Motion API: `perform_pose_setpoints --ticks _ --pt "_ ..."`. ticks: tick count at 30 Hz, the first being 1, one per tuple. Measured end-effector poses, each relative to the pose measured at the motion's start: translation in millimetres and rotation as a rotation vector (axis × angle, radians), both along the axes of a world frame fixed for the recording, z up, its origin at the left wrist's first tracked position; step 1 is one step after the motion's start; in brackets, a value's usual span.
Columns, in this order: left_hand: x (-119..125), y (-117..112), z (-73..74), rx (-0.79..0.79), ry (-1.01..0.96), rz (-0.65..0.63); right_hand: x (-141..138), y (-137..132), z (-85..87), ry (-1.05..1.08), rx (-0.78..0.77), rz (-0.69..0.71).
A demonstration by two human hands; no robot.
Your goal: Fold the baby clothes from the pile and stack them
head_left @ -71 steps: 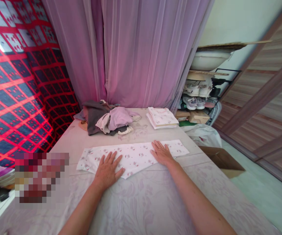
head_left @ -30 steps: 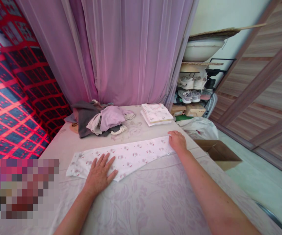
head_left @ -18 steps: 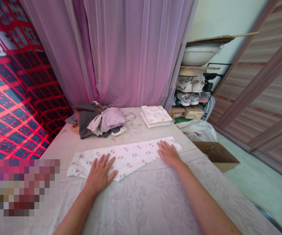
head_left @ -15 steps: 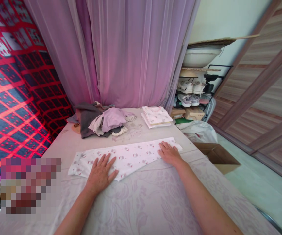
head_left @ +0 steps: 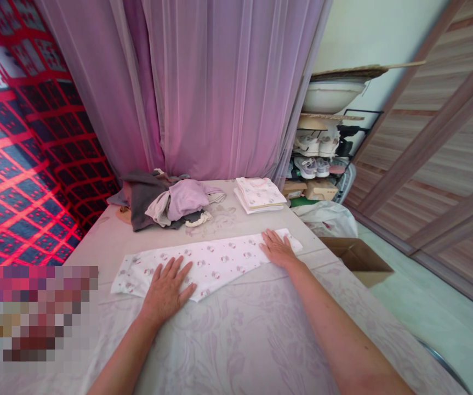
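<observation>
A pair of white pants (head_left: pixel 215 263) with a small printed pattern lies folded lengthwise across the table, wide end to the left and narrow end to the right. My left hand (head_left: pixel 166 291) rests flat on the wide part near its front edge, fingers spread. Over the narrow end lies my right hand (head_left: pixel 278 248), palm down and fingers stretched out. Neither hand grips the cloth. Behind the pants, to the right, sits a neat stack of folded white printed clothes (head_left: pixel 260 195). A loose heap of dark, lilac and cream clothes (head_left: pixel 187 202) lies at the back left.
The table (head_left: pixel 236 340) has a floral cover. An open cardboard box (head_left: pixel 355 258) stands on the floor to the right, before a shoe rack (head_left: pixel 316 148). Purple curtains (head_left: pixel 220 93) hang behind the table. A blurred-out patch (head_left: pixel 43 318) hides something at the left edge.
The whole view has shifted slightly. Both hands stay flat on the pants in nearly the same places, and the clothes have not visibly moved on the table.
</observation>
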State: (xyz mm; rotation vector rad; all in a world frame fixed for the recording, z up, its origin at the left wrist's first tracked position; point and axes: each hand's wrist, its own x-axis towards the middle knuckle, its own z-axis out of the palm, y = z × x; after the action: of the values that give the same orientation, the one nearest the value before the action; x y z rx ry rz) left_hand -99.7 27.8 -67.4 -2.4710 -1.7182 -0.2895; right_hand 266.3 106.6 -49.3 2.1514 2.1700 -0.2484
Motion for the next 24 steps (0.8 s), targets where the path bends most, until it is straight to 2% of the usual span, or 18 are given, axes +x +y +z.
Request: perform_pose_setpoints --ticks 6,11,13,16,19,24 --pt "1 0 1.7 -0.024 0.010 0.006 11 -2 -5.3 -0.023 0.050 -0.078" --pt "0 1 0.4 -0.019 -0.024 -0.001 19 -5 0.7 -0.018 0.050 -0.125" --pt "0 1 -0.6 -0.020 -0.030 -0.004 28 -8 5.1 -0.015 0.133 -0.206" --pt "-1 1 -2.8 -0.017 -0.038 -0.006 46 -17 12.3 -0.032 0.208 -0.414" --pt "-1 2 -4.5 -0.012 -0.051 -0.002 64 -21 19.9 -0.011 0.101 -0.547" --pt "0 1 -2.1 -0.037 -0.052 0.003 80 -13 33.2 0.064 -0.036 -0.578"
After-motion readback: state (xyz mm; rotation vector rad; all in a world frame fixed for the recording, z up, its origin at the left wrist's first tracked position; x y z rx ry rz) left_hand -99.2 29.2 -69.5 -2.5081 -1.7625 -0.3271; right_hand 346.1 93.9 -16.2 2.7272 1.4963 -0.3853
